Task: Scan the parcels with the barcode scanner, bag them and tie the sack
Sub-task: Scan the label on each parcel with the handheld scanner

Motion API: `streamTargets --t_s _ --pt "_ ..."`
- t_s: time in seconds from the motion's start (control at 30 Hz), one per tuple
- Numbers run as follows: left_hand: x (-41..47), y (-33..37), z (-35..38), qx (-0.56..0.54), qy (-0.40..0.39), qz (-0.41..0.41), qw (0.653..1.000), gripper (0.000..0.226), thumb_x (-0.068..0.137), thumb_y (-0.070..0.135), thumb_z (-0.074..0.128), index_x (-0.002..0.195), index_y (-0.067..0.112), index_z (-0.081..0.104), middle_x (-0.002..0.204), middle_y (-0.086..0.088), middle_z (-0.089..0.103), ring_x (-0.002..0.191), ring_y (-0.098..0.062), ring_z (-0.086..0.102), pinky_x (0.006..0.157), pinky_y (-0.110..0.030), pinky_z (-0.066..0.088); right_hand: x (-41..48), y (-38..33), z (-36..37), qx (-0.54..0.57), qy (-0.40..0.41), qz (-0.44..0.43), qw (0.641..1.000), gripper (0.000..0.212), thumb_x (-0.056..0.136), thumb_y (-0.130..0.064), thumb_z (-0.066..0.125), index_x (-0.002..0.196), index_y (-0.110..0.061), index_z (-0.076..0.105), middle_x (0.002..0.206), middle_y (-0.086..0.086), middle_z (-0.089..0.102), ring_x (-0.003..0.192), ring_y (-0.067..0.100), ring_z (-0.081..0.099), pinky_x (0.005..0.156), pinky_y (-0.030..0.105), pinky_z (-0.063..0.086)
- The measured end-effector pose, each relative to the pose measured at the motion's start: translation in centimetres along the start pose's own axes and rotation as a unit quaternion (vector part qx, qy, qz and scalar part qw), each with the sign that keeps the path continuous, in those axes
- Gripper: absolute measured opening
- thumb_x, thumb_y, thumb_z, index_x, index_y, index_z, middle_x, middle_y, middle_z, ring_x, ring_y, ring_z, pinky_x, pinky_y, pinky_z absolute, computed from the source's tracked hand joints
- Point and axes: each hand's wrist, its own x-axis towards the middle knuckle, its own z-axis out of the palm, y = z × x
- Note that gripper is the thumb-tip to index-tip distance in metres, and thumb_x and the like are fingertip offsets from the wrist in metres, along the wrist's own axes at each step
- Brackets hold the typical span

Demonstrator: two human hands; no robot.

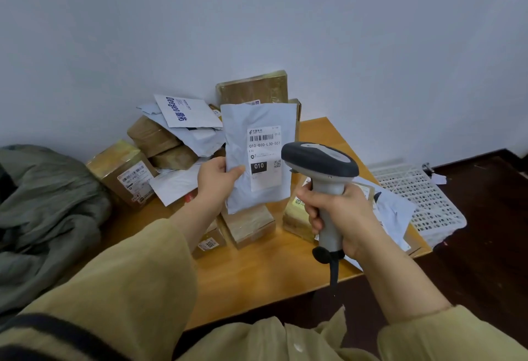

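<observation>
Up front, left hand [218, 179] pinches grey mailer [257, 157] by its left edge, thumb on front, label facing camera, held upright above table [274, 263]; right hand [340, 212] wraps barcode scanner [323, 172] handle, head just right of label. Beyond, taped boxes [123, 173] and more mailers heaped far left; green sack [43, 203] at left; white perforated tray [420, 197] at right

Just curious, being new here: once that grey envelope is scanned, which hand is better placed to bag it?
Probably the left hand: it pinches the grey envelope, and the green sack lies on its side. The right hand is busy gripping the scanner.
</observation>
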Motion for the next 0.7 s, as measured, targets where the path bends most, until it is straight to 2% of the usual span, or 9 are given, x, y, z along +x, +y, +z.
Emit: streamTargets --t_s 0.17,0.33,0.6,0.7 --pt "0.04 -0.13 0.41 0.025 0.015 0.004 1.0 0.012 0.081 0.012 0.071 0.085 0.002 0.066 0.092 -0.018 0.07 0.089 -0.035 0.067 0.083 -0.055 0.053 -0.12 -0.29 -0.23 -0.015 0.001 -0.005 1.0 0.021 0.083 0.001 0.067 0.069 -0.004 0.052 0.05 0.009 0.042 0.038 0.018 0.032 0.04 0.024 0.033" --pt "-0.02 -0.15 0.48 0.029 0.012 -0.001 0.999 0.017 0.082 0.013 0.07 0.091 -0.001 0.066 0.091 -0.015 0.07 0.087 -0.032 0.067 0.081 -0.054 0.054 -0.35 -0.26 -0.5 -0.03 0.001 -0.012 0.999 0.021 0.083 0.004 0.065 0.068 -0.004 0.052 0.049 0.01 0.041 0.035 0.015 0.033 0.039 0.022 0.033" --pt "0.13 -0.24 0.72 0.032 0.007 0.001 0.999 0.007 0.083 0.013 0.07 0.083 0.008 0.065 0.091 -0.013 0.071 0.087 -0.03 0.068 0.082 -0.052 0.054 -0.18 0.24 -0.88 -0.07 0.014 -0.011 0.997 0.022 0.082 0.0 0.068 0.066 -0.007 0.055 0.047 0.006 0.046 0.037 0.016 0.037 0.041 0.024 0.035" --pt "0.21 -0.28 0.97 0.038 0.003 0.003 0.999 0.011 0.083 0.013 0.069 0.075 0.015 0.063 0.09 -0.013 0.071 0.087 -0.03 0.067 0.082 -0.053 0.054 0.1 0.43 -0.96 -0.069 0.024 -0.008 0.997 0.022 0.081 0.0 0.069 0.066 -0.007 0.055 0.047 0.006 0.046 0.038 0.016 0.037 0.042 0.024 0.036"
